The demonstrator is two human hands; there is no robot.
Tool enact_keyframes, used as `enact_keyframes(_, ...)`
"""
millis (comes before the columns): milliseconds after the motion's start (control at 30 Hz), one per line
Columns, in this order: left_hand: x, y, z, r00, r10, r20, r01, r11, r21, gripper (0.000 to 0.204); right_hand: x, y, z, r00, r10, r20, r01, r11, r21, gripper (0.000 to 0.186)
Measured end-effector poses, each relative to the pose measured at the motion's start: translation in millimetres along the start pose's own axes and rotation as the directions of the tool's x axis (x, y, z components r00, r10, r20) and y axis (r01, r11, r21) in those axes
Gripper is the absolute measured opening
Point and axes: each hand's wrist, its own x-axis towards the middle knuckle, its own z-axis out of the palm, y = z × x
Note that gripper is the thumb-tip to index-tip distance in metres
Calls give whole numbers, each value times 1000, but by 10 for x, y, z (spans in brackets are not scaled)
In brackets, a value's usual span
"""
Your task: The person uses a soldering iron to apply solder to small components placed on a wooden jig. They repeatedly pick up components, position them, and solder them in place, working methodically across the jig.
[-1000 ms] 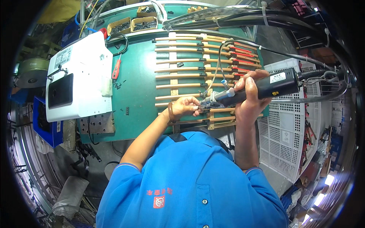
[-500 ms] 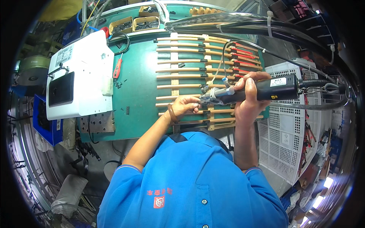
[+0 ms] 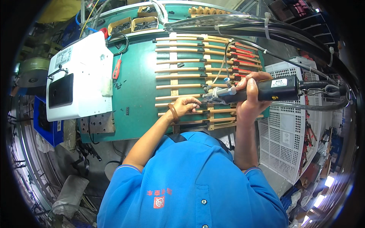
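Observation:
My right hand is wrapped round the black barrel of a power screwdriver, held level with its metal nose to the left. A thin clear hose and a cable join the tool. Close by the nose, my left hand has its fingers curled together; whether anything small is between them I cannot make out. Under both hands lies a row of wooden strips, set crosswise on pale wooden rails. Small black clips sit on the strips, and red pieces lie at their right ends.
A red-handled screwdriver and scattered dark screws lie on the green table. A white machine stands left. Cardboard boxes of black parts sit at the back. Thick cables hang overhead; white crates stand right.
The power screwdriver has shifted slightly right, and a small gap now shows between its nose and my left fingertips. My left hand has hardly moved.

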Motion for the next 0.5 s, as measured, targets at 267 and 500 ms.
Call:
enact_keyframes(267, 52, -7, 64, 993, 117, 9, -117, 993, -31, 23, -10, 14, 9, 1000, 5, 21, -5, 1000, -13, 11)
enact_keyframes(500, 66, 29, 75, 999, 24, 37, -26, 998, 52, 22, -33, -1, 2, 1000, 7, 17, -7, 1000, -6, 13)
